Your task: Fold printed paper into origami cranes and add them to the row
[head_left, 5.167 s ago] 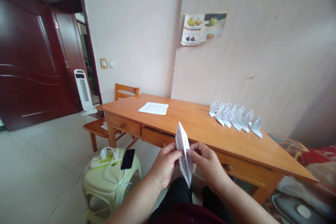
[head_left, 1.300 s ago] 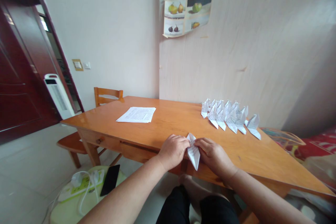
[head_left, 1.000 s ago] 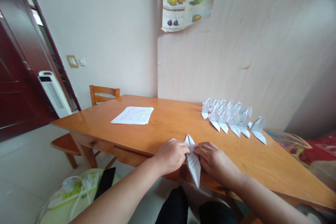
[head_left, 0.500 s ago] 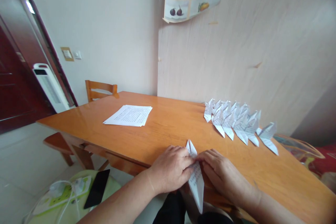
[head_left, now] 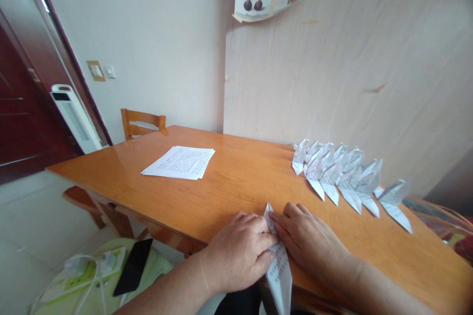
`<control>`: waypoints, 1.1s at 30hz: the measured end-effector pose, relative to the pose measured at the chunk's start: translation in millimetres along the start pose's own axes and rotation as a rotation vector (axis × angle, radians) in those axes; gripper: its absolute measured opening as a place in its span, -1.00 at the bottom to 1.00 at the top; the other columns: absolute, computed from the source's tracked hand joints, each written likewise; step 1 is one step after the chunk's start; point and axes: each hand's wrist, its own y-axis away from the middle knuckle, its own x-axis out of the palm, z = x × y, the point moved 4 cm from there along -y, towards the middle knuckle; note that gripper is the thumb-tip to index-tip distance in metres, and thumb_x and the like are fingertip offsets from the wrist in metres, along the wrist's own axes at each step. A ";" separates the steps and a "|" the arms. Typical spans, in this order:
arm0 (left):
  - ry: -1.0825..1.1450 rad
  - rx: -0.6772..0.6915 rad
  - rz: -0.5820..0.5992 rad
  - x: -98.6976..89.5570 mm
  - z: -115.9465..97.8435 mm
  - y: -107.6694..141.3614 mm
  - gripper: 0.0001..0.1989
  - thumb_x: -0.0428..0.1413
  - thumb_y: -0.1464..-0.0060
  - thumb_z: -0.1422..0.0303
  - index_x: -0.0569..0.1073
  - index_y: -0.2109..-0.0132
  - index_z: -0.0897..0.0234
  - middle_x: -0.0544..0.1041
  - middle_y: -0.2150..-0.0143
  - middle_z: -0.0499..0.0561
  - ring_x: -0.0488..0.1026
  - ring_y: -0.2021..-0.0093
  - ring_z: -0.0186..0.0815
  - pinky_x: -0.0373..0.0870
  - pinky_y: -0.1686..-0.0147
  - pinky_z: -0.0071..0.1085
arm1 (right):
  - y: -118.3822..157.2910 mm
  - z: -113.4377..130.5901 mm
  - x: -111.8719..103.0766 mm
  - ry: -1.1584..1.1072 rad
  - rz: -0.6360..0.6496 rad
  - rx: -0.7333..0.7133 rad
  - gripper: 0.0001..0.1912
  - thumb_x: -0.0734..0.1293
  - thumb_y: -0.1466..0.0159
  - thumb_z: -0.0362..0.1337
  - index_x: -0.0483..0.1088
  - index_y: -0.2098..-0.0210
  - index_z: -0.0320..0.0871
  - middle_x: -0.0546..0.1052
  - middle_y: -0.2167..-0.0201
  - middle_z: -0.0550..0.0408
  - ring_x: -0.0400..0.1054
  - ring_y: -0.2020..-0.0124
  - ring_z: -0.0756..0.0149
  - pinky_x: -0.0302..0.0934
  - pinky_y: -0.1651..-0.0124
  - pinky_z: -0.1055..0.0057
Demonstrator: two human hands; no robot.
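Observation:
A narrow piece of folded printed paper (head_left: 280, 271) lies across the table's near edge, its sharp tip pointing away from me and its wide end overhanging towards my lap. My left hand (head_left: 242, 251) is closed on its middle from the left, thumb and fingers pinching it. From the right, my right hand (head_left: 310, 234) presses its fingertips on the paper close to the tip. Part of the paper is hidden under the fingers. Several folded paper cranes (head_left: 349, 179) of the same printed paper stand in rows at the right back of the table.
A stack of printed sheets (head_left: 179, 162) lies on the wooden table (head_left: 236, 172), left of middle. At lower left, a round stool (head_left: 162, 261) bears a power strip (head_left: 79, 278) with cables and a black phone (head_left: 133, 267). A wooden chair (head_left: 144, 120) stands beyond the table.
My right hand has moved forward along the paper towards its tip. Two prongs showed at the tip before; now it looks like one narrow point. The view has shifted slightly.

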 end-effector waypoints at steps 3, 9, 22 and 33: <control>0.013 -0.008 0.007 -0.9 0.0 0.1 -0.82 0.13 -0.21 0.34 0.53 0.05 0.14 0.47 0.17 0.02 0.40 0.12 -0.17 0.30 0.08 -0.25 | -7.4 -1.5 -1.2 0.065 -0.014 -0.006 -0.82 0.23 -0.37 -0.33 0.48 0.22 -0.04 0.43 0.34 -0.01 0.35 0.28 0.15 0.13 0.30 0.31; 0.058 -0.007 0.021 -0.9 2.1 0.9 -0.75 0.11 -0.22 0.34 0.52 -0.04 0.11 0.48 0.14 0.02 0.41 0.09 -0.17 0.31 0.03 -0.24 | -24.8 -9.6 -2.3 0.048 -0.036 0.009 -0.81 0.25 -0.34 -0.34 0.51 0.29 -0.03 0.43 0.37 0.00 0.35 0.30 0.16 0.12 0.32 0.34; 0.086 0.016 0.072 -9.2 5.6 -5.2 -0.75 0.02 -0.29 0.37 0.48 -0.06 0.14 0.51 0.03 0.04 0.45 0.03 -0.16 0.31 0.01 -0.23 | 21.8 -11.7 -9.6 -0.542 -0.149 -0.066 -0.77 0.22 -0.38 -0.38 0.45 0.06 -0.05 0.55 0.17 0.05 0.45 0.12 0.26 0.33 0.05 0.32; 0.217 -0.057 0.027 -5.8 14.2 -0.7 -0.70 0.10 -0.06 0.52 0.39 0.04 0.19 0.54 0.05 -0.01 0.47 0.03 -0.19 0.28 -0.05 -0.22 | 43.5 1.4 -4.7 -0.519 -0.100 -0.023 -0.74 0.30 -0.29 -0.40 0.44 0.04 -0.08 0.55 0.19 0.00 0.44 0.16 0.21 0.37 0.11 0.27</control>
